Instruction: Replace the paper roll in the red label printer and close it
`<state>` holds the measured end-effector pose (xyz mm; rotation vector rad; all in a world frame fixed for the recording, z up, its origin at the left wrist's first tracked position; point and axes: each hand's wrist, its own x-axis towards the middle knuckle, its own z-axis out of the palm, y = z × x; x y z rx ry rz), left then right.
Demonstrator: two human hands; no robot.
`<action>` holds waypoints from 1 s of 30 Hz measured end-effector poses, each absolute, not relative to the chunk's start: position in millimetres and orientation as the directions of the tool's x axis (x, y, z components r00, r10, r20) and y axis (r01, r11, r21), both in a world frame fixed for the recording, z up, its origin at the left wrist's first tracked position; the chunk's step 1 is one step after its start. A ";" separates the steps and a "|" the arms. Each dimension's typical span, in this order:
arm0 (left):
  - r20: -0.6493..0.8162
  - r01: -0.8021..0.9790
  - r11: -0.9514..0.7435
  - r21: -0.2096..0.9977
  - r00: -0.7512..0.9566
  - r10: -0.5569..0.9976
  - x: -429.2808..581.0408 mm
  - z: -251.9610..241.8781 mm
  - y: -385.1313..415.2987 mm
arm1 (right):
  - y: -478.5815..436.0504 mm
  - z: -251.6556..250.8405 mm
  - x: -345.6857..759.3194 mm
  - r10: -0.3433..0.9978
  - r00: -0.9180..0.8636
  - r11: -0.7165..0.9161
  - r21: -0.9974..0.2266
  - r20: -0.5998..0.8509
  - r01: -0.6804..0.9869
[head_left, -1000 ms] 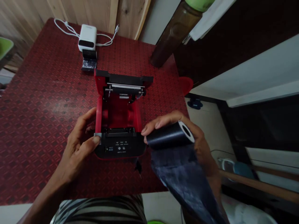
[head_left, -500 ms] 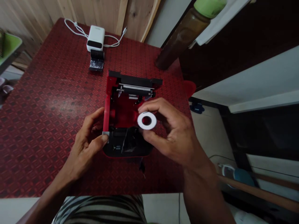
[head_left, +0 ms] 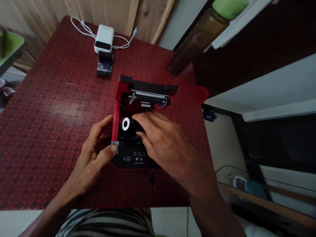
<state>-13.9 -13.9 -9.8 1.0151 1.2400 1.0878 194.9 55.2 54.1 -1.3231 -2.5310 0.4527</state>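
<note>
The left hand [head_left: 92, 158] gripped the front corner of the red printer [head_left: 116, 131], its thumb on a gray tab [head_left: 115, 143]; the open right hand [head_left: 168, 148] touched the black paper roll [head_left: 130, 125], which sat inside the printer; the printer stood on a red table [head_left: 49, 115].

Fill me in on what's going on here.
A person is working at an open red and black receipt printer on a red patterned table. Their left hand grips the printer's side wall, with the thumb on a grey tab. The fingers of their right hand rest on a dark roll with a white core, which sits inside the printer's compartment. The printer's lid stands open at the far end.
</note>
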 end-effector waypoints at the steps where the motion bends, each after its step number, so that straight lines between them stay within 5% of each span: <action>1: -0.195 -0.060 0.196 0.979 0.013 0.981 -14.2 -10.5 -13.9 | 59.2 55.5 192.1 0.827 -0.562 0.526 -0.367 0.009 0.768; 5: -0.199 -0.042 0.200 0.979 0.017 0.980 -15.7 -13.6 -13.5 | 70.3 61.8 191.9 0.791 -0.598 0.526 -0.357 -0.130 0.772; 10: -0.205 -0.047 0.206 0.977 0.024 0.978 -16.0 -15.7 -14.3 | 71.1 62.4 198.2 0.754 -0.657 0.625 -0.326 0.017 0.709; 16: -0.205 -0.065 0.206 0.976 0.018 0.979 -13.5 -13.2 -13.7 | 68.2 59.3 192.5 0.787 -0.616 0.593 -0.225 -0.043 0.773; 21: -0.220 -0.106 0.221 0.969 0.022 0.975 -11.5 -10.3 -13.7 | 62.7 50.5 207.3 0.730 -0.677 0.678 -0.213 0.091 0.703; 30: -0.220 -0.085 0.220 0.972 0.016 0.975 -12.7 -10.0 -12.6 | 73.7 61.8 177.8 0.786 -0.572 0.571 -0.081 -0.234 0.817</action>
